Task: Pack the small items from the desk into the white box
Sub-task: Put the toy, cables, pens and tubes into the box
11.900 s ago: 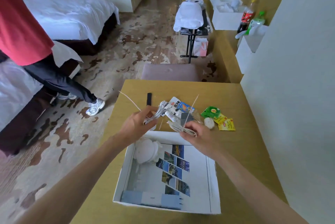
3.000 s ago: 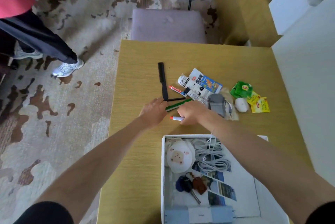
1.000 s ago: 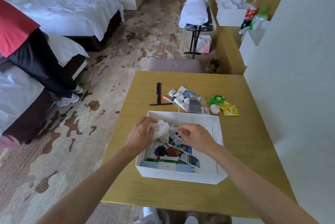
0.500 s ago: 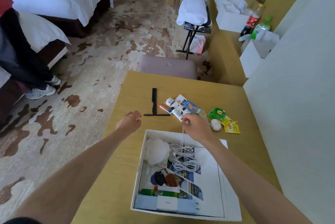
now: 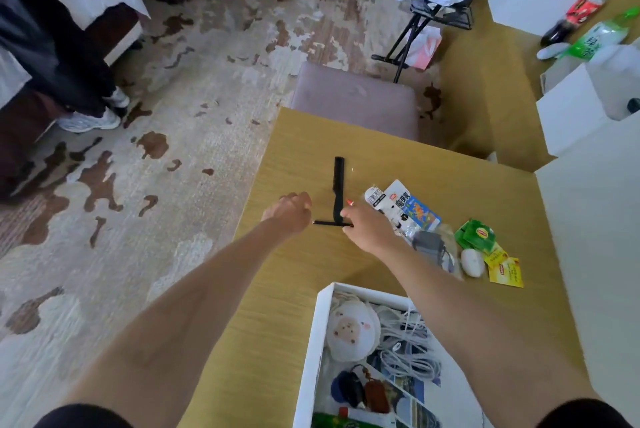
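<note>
Patterned carpet surrounds a wooden desk (image 5: 450, 192) with a padded stool (image 5: 356, 100) at its far edge. On the desk a black comb (image 5: 338, 185) lies with its long axis running away from the person, its near end meeting a thin black pen (image 5: 327, 223) that lies crosswise, pointing left and right. The right hand (image 5: 365, 228) reaches over the pen's right end, fingers curled down on it, though whether they have closed on it cannot be told. The left hand (image 5: 291, 212) hovers loosely curled just left of the pen's other end, holding nothing visible. Right of the hands lie a tube (image 5: 375, 197), packets (image 5: 414, 207), a grey pouch (image 5: 427, 244), green and yellow tea bags (image 5: 476, 235) and a white pebble-like object (image 5: 471, 262). The white box (image 5: 311, 351) sits at the near edge, already holding a round plush (image 5: 349, 329), coiled cable (image 5: 408, 348) and keys (image 5: 360, 391).
</note>
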Action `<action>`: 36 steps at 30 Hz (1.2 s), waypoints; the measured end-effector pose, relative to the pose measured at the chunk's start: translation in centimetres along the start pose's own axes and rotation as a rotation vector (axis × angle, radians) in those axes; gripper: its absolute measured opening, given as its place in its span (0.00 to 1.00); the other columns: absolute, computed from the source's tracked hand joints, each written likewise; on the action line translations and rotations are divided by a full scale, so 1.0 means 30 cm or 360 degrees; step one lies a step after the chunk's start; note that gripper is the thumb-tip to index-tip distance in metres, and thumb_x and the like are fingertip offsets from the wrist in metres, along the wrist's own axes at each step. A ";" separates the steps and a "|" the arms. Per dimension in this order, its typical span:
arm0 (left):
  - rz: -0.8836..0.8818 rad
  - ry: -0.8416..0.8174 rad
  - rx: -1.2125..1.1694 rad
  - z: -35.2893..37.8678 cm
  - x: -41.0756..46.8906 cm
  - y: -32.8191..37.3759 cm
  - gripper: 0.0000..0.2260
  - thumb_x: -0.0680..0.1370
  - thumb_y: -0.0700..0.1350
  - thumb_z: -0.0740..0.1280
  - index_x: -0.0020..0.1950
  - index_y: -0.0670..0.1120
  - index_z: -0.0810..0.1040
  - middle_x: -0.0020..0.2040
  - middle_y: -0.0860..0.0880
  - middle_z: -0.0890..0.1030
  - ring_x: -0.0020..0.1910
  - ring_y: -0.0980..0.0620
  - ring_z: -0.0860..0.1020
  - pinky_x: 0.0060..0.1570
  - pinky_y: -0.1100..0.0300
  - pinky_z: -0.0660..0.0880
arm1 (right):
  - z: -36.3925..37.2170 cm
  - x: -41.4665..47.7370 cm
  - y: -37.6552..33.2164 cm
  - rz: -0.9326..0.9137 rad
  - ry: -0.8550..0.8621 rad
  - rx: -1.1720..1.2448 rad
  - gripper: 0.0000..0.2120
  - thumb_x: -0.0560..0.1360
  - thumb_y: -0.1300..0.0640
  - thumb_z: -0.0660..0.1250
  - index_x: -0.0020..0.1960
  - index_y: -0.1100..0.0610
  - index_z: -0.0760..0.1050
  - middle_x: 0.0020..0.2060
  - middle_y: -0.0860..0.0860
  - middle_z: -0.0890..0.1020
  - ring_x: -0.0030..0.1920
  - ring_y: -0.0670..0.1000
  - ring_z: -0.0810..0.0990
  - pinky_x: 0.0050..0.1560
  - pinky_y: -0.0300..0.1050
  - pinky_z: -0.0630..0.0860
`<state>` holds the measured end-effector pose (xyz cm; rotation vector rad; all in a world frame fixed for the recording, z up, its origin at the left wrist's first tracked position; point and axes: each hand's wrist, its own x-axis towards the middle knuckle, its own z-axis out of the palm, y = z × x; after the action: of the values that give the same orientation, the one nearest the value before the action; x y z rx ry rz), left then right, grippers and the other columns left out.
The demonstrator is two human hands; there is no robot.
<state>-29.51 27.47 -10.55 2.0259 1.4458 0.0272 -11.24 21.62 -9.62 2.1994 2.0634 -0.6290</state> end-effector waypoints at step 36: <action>0.0503 0.0565 -0.0533 0.005 -0.595 0.301 0.05 0.79 0.49 0.63 0.53 0.53 0.78 0.44 0.58 0.81 0.42 0.64 0.77 0.35 0.75 0.70 | 0.018 -0.909 0.158 -0.0491 0.0971 0.0372 0.05 0.78 0.59 0.64 0.51 0.59 0.77 0.46 0.52 0.80 0.47 0.52 0.76 0.48 0.44 0.71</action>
<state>-28.87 10.43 -0.10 2.0068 1.2029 0.7448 -7.34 -4.75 -2.13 2.4452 2.7902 -0.2286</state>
